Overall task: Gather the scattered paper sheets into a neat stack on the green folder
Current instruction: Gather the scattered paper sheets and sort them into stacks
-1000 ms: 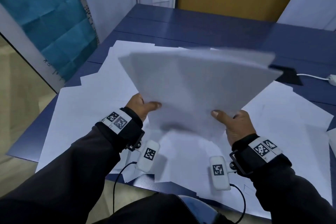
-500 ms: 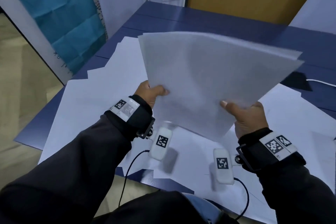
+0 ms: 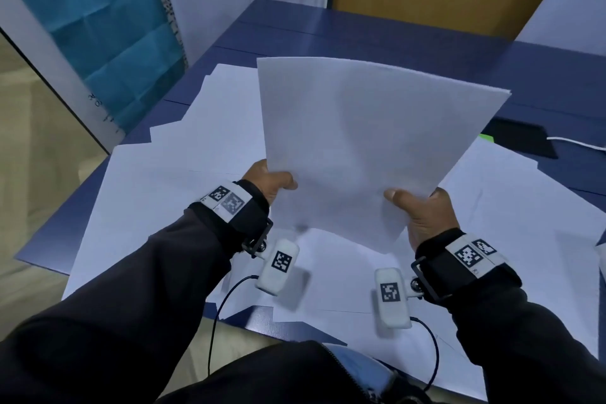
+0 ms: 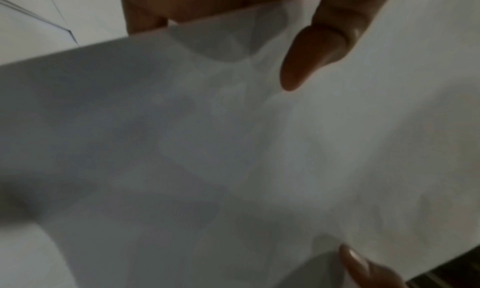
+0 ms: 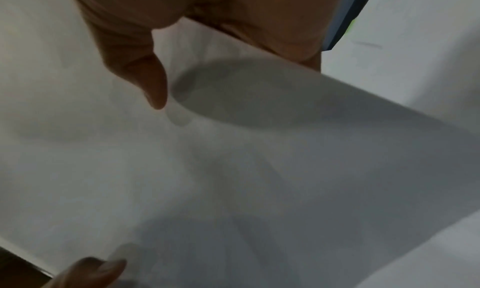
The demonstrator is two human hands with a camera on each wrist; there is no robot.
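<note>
Holding a bundle of white paper sheets (image 3: pixel 367 147) up off the counter (image 3: pixel 426 52), you have both hands on its near edge. Your left hand (image 3: pixel 269 182) pinches the lower left corner, thumb on the upper face and fingers curled behind; the left wrist view shows that thumb (image 4: pixel 311 54) pressed flat on the sheet. Your right hand (image 3: pixel 423 213) pinches the lower right edge the same way, thumb (image 5: pixel 145 77) on top, fingers underneath. The bundle tilts up and away from you, its far edges roughly aligned, with a slight fan at the right corner. Beneath it, loose sheets (image 3: pixel 170 193) lie overlapping across the blue counter, from the left edge to the right. The green folder (image 3: pixel 487 137) shows only as a small bright sliver at the right, past the raised bundle, just beside a dark flat object (image 3: pixel 524 141); sheets cover the rest of it. A white cable (image 3: pixel 577 143) runs off to the right.
</note>
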